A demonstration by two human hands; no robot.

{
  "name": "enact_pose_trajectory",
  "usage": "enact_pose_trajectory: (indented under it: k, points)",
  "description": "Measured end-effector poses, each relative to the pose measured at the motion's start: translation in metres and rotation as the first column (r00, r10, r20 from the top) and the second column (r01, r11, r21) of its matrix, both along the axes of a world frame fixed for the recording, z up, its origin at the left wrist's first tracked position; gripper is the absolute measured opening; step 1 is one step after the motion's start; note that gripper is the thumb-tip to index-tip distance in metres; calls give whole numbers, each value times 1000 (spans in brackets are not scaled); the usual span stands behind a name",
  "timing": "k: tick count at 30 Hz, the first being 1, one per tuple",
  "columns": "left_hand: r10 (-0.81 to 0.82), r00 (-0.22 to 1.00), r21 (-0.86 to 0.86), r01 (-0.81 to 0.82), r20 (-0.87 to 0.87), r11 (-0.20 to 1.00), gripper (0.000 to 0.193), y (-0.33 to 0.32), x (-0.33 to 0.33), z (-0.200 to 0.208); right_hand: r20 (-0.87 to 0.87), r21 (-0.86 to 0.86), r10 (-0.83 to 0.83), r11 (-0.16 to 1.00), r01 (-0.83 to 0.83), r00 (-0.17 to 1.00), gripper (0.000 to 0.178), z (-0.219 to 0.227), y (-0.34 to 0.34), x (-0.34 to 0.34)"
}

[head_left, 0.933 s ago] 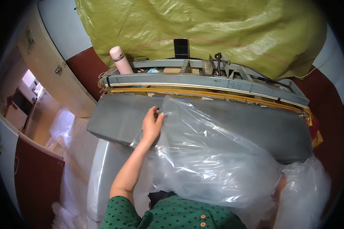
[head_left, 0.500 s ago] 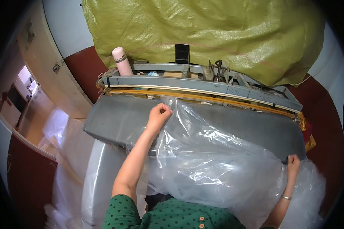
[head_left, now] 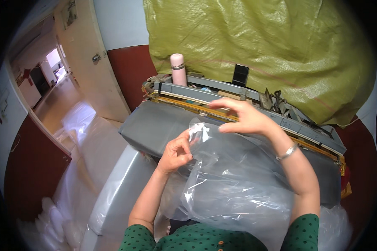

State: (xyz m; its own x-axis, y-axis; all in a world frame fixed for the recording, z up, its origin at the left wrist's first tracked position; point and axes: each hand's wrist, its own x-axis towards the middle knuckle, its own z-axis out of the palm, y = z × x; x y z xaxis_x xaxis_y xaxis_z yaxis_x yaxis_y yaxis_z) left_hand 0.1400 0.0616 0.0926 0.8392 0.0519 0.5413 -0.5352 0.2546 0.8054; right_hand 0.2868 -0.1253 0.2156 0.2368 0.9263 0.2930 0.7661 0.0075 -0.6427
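Note:
A large sheet of clear plastic film (head_left: 238, 196) lies across the grey padded work surface (head_left: 155, 125) and hangs toward my body. My left hand (head_left: 175, 154) is closed at the film's upper left edge, its fingers curled and pinching the plastic. Just right of it and farther away, my right hand (head_left: 245, 117) hovers over the film's upper part. Its thumb and fingers are spread apart with nothing between them. A silver bracelet (head_left: 287, 151) circles the right wrist.
Behind the surface runs a grey metal frame (head_left: 188, 90) with a yellow strip. A pink flask (head_left: 178, 71), a dark phone-like slab (head_left: 240, 75) and metal clamps (head_left: 276, 100) stand there. A yellow-green tarp (head_left: 255, 33) hangs behind. More film (head_left: 92, 154) lies at left, near an open door (head_left: 86, 54).
My right hand has left the film's right side, swung up and left, and opened. My left hand has come slightly lower, still at the film's edge. The whole view has turned leftward.

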Motion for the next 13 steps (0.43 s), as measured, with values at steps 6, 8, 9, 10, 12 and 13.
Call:
enact_pose_trajectory:
  k: [6, 8, 9, 10, 12, 13]
  points:
    - [28, 997, 162, -40, 73, 986, 15, 13, -24, 5, -397, -194, 355, 869, -456, 846, 53, -20, 63, -5]
    - [103, 993, -57, -100, 56, 993, 15, -1, -32, 17, -397, -167, 192, 947, -276, 898, 31, -20, 56, -9]
    - [122, 991, -60, -125, -48, 990, 22, 3, -36, 16, -397, -142, 116, 972, -186, 910, 27, -22, 51, -6]
    - [35, 995, -105, -45, -98, 993, 34, -1, -40, 17, -399, -118, 37, 989, -91, 916, 23, -23, 46, -4]
    - [-155, 971, -212, 116, -180, 970, 58, -17, -44, 21, -420, 49, -20, 998, 44, 907, 17, -18, 36, -5]
    - [-255, 938, -45, 251, -235, 967, 70, -23, -44, 14, -453, -23, -108, 994, 110, 885, 13, -8, 29, -8]
